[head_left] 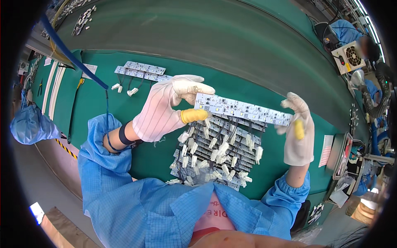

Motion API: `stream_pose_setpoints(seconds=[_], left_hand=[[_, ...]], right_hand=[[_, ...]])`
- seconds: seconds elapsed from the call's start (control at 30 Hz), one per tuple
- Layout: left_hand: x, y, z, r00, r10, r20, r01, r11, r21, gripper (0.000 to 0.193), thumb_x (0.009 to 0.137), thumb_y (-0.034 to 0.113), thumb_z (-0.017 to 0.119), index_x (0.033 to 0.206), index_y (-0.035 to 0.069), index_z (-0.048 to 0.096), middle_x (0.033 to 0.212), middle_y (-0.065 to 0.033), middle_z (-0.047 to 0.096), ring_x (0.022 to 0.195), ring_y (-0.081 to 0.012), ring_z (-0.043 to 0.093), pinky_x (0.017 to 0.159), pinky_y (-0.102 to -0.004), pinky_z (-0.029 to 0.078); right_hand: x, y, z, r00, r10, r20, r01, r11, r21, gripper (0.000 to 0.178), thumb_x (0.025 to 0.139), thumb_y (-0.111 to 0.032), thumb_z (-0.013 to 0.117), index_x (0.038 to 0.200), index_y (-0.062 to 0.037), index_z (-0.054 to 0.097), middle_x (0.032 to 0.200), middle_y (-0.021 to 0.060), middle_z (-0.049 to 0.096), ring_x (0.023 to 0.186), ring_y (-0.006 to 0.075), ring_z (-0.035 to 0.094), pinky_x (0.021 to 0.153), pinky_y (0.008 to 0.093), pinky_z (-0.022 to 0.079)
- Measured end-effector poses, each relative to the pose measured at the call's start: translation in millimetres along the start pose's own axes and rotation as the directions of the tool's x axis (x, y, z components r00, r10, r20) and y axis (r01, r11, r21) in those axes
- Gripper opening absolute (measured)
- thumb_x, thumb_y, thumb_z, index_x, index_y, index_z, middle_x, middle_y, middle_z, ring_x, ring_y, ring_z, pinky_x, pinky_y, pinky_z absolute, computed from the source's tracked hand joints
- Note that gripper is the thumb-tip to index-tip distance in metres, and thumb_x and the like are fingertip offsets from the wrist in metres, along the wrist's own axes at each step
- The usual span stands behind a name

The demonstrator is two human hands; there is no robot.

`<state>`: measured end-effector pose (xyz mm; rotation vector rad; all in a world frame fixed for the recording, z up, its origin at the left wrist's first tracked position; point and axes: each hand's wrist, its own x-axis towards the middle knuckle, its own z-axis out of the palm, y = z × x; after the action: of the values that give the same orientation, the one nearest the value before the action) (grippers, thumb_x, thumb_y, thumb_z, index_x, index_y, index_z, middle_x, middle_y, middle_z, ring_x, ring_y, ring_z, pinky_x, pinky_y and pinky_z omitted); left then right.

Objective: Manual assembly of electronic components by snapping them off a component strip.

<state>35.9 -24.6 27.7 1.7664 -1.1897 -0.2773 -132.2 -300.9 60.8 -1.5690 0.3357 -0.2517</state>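
Note:
A long white LED circuit board [244, 110] is held up above the table, tilted with its right end lower. My left hand [159, 109], in a striped white glove with a yellow thumb cover, pinches its left end. My right hand [298, 134], gloved and also with a yellow cover, closes around the right end. Under the board lies a stack of similar LED boards [202, 142], with black wires and white connectors [223, 148] spread over them. The held board hides part of that stack. Beyond my left hand, a few more LED boards [144, 67] rest on the green mat.
A dark green conveyor belt [215, 37] runs behind the green mat [136, 165]. A blue cord [74, 58] hangs down to the black strap [123, 134] on my left wrist. At right are a printed sheet [326, 151] and a metal tray [340, 157]. Other people sit at both sides.

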Motion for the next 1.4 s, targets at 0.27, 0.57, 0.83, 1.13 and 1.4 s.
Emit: stream_pose_setpoints(seconds=[0.27, 0.57, 0.83, 1.13, 1.4], left_hand=[[3.9, -0.7, -1.5, 0.974, 0.139, -0.179, -0.123, 0.988, 0.096, 0.049, 0.071, 0.034, 0.08, 0.111, 0.01, 0.068, 0.087, -0.0055, 0.068, 0.098, -0.0249, 0.066, 0.089, -0.0388, 0.049], [9.0, -5.5, -13.1, 0.979, 0.174, -0.102, -0.158, 0.977, 0.146, 0.067, 0.079, 0.065, 0.059, 0.109, 0.006, 0.068, 0.094, -0.0084, 0.07, 0.086, -0.0246, 0.069, 0.101, -0.0504, 0.044], [13.4, -5.1, -21.0, 0.973, 0.211, -0.09, -0.189, 0.96, 0.206, 0.057, 0.081, 0.054, 0.063, 0.113, 0.007, 0.066, 0.102, -0.0121, 0.069, 0.096, -0.0295, 0.065, 0.1, -0.0504, 0.043], [16.7, -10.8, -19.7, 0.971, 0.222, -0.089, -0.204, 0.963, 0.177, 0.063, 0.085, 0.062, 0.054, 0.11, 0.006, 0.067, 0.1, -0.0143, 0.068, 0.096, -0.0295, 0.065, 0.102, -0.0546, 0.041], [21.6, -12.5, -15.4, 0.964, 0.228, -0.137, -0.193, 0.955, 0.227, 0.058, 0.083, 0.055, 0.061, 0.111, 0.004, 0.065, 0.102, -0.0181, 0.068, 0.095, -0.0289, 0.065, 0.103, -0.0538, 0.04]], right_hand=[[-2.9, -0.1, -6.8, 0.994, -0.006, -0.106, 0.009, 1.0, 0.021, 0.054, 0.09, -0.033, 0.067, 0.125, 0.0042, 0.05, 0.099, 0.0118, 0.063, 0.085, 0.0161, 0.065, 0.072, 0.0234, 0.056], [-7.4, 5.9, -15.9, 0.989, -0.145, -0.004, 0.143, 0.981, -0.129, 0.072, 0.085, -0.058, 0.063, 0.12, 0.0046, 0.053, 0.074, 0.006, 0.065, 0.06, 0.011, 0.064, 0.05, 0.0181, 0.046], [-12.8, -1.9, -9.7, 0.992, -0.129, -0.006, 0.127, 0.984, -0.125, 0.045, 0.092, -0.036, 0.063, 0.117, 0.0012, 0.055, 0.069, 0.0067, 0.063, 0.058, 0.0109, 0.06, 0.05, 0.0189, 0.044], [-14.8, -8.7, -9.0, 0.999, -0.009, -0.03, 0.008, 0.999, -0.048, 0.078, 0.076, -0.057, 0.074, 0.119, 0.0048, 0.053, 0.08, 0.0106, 0.064, 0.056, 0.0107, 0.06, 0.051, 0.019, 0.046], [-19.3, -14.6, -2.6, 0.997, -0.058, -0.053, 0.052, 0.992, -0.111, 0.075, 0.077, -0.058, 0.072, 0.118, 0.0029, 0.054, 0.073, 0.0067, 0.063, 0.056, 0.0115, 0.059, 0.051, 0.0196, 0.043]])
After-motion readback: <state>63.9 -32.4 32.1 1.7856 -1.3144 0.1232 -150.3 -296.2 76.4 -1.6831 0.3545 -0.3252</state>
